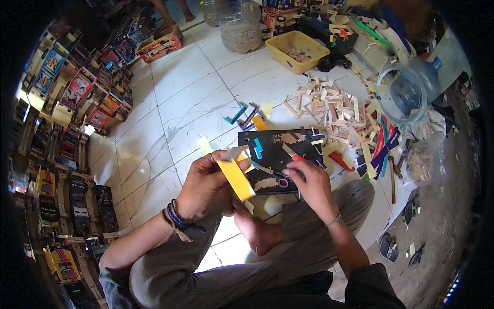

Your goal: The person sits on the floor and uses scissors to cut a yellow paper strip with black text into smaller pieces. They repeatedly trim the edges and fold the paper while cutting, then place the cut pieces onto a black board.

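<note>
At the centre of the frame the person's left hand [206,183] has its fingers clamped on a flat yellow strip [235,177], held tilted over the crossed legs. Just right of it the right hand [309,180] has its fingers closed around a pair of scissors [278,177] with a red handle, blades pointing toward the strip. Behind both lies a black board [275,141] on the white tiled floor [180,98]. A heap of small wooden sticks [334,110] spreads at upper right, near a yellow tub [297,50]
</note>
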Action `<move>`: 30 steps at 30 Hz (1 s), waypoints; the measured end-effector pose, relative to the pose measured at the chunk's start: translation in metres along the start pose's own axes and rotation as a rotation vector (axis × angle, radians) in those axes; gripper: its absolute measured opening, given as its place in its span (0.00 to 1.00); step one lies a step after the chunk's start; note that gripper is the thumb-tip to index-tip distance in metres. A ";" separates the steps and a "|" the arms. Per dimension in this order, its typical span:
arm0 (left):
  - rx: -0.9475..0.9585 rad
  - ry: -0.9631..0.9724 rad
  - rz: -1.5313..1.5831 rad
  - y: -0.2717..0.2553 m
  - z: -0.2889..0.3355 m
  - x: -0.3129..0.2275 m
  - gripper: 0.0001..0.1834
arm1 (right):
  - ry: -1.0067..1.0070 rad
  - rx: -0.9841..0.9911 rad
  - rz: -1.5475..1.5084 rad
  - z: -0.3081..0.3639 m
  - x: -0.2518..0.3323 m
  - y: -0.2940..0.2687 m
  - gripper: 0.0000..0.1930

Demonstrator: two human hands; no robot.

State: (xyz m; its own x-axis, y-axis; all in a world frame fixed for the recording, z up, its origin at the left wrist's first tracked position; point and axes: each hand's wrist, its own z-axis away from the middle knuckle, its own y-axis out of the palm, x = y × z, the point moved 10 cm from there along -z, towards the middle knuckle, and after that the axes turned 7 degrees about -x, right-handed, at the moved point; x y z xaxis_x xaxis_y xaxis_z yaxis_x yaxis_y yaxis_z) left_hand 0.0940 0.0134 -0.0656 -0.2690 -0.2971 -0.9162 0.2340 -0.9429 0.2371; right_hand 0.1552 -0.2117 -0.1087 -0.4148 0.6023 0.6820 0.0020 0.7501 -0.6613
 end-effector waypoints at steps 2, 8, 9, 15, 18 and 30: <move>-0.017 -0.038 0.009 0.002 0.001 0.000 0.16 | -0.054 0.089 0.094 0.014 -0.009 0.023 0.10; -0.043 -0.060 0.004 0.003 0.007 -0.007 0.18 | -0.043 0.139 0.370 0.024 -0.035 0.055 0.12; -0.039 -0.061 0.022 0.004 0.008 -0.008 0.18 | -0.011 0.165 0.401 0.025 -0.039 0.060 0.12; -0.016 -0.073 -0.021 0.007 0.010 -0.016 0.15 | 0.025 0.200 0.186 0.021 -0.042 0.051 0.12; -0.023 -0.038 -0.025 0.007 0.012 -0.022 0.16 | 0.352 0.412 -0.317 0.030 -0.056 0.054 0.12; -0.020 -0.003 -0.040 0.013 0.014 -0.028 0.16 | 0.241 0.369 -0.880 0.042 0.053 0.002 0.09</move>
State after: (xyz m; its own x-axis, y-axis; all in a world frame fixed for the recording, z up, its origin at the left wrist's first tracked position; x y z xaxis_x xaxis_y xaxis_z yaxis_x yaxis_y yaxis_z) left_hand 0.0917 0.0076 -0.0329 -0.2812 -0.2601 -0.9237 0.2421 -0.9507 0.1939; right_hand 0.0945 -0.1897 -0.0867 0.0644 -0.0596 0.9961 -0.5204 0.8498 0.0845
